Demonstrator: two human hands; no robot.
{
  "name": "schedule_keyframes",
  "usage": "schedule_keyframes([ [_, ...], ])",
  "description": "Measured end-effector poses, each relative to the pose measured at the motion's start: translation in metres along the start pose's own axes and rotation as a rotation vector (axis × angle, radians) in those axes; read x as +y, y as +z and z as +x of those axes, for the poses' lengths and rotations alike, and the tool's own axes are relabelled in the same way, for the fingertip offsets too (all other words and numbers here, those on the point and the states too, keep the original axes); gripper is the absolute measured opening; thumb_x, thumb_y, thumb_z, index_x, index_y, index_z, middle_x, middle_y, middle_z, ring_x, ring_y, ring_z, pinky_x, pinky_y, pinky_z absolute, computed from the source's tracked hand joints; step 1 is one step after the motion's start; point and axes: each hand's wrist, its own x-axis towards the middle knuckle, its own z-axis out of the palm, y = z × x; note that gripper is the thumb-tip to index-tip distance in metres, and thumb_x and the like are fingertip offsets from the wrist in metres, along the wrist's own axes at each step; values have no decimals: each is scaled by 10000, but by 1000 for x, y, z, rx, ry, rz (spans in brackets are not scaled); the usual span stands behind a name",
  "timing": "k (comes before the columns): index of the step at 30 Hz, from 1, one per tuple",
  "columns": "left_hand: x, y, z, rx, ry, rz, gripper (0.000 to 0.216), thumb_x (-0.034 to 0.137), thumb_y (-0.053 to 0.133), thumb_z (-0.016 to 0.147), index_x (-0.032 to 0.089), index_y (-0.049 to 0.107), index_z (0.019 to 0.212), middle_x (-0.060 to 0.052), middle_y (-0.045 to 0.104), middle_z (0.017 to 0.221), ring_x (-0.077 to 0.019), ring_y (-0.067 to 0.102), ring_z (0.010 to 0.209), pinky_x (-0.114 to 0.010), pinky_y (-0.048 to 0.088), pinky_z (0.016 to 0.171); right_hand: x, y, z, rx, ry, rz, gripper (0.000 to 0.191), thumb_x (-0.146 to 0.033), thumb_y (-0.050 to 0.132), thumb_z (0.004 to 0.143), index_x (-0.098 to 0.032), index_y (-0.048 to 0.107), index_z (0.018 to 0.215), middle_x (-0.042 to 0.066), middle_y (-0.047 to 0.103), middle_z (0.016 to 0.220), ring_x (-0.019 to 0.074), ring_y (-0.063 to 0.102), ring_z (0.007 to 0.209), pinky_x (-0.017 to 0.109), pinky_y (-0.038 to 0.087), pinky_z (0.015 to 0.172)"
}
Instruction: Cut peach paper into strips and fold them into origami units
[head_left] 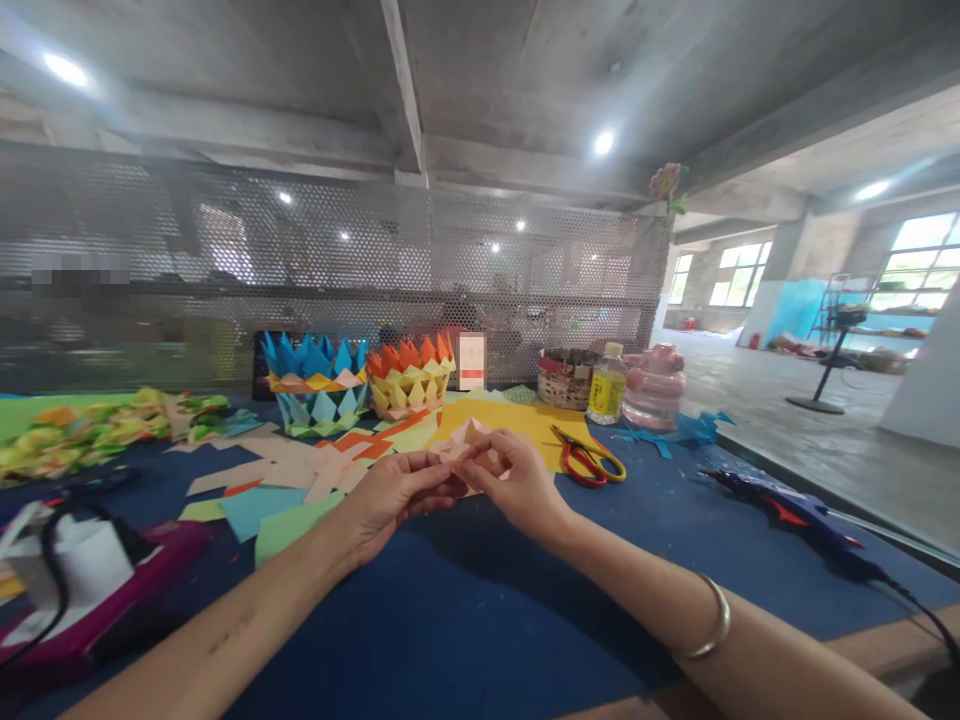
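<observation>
Both my hands meet above the blue table [465, 600], pinching one small folded piece of peach paper [471, 438]. My left hand [390, 500] grips its left side with thumb and fingers closed. My right hand [517, 485], a silver bangle on its wrist, pinches the right side. The paper's pointed folds stick up between the fingertips.
Loose paper sheets [285, 480] lie left of my hands, with a yellow sheet [517, 420] and red-and-yellow scissors [589, 460] behind. Two paper baskets [319, 385] [411, 378], a woven basket [564, 378], a bottle [607, 385] and a pink jar [654, 388] stand at the back. A blue glue gun [787, 515] lies right.
</observation>
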Motion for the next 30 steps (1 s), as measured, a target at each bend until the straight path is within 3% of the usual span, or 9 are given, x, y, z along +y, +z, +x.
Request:
schedule_keyframes([
  [8,-2,-4,3,-20,6,-11,92,179,637,736,107,673,782,-115,717,862,-166,673,767,-212,534,697,0,1,2,-67,-1,94,90,-258,636,746,-207,708,764,2,529,729,129,501,726,258,393,660],
  [30,-1,-2,2,0,-25,-39,172,231,617,751,91,698,813,-103,723,799,-139,661,703,-197,525,659,-1,-3,1,-105,-75,-92,135,-150,615,731,-213,719,789,7,501,733,119,480,694,235,366,629],
])
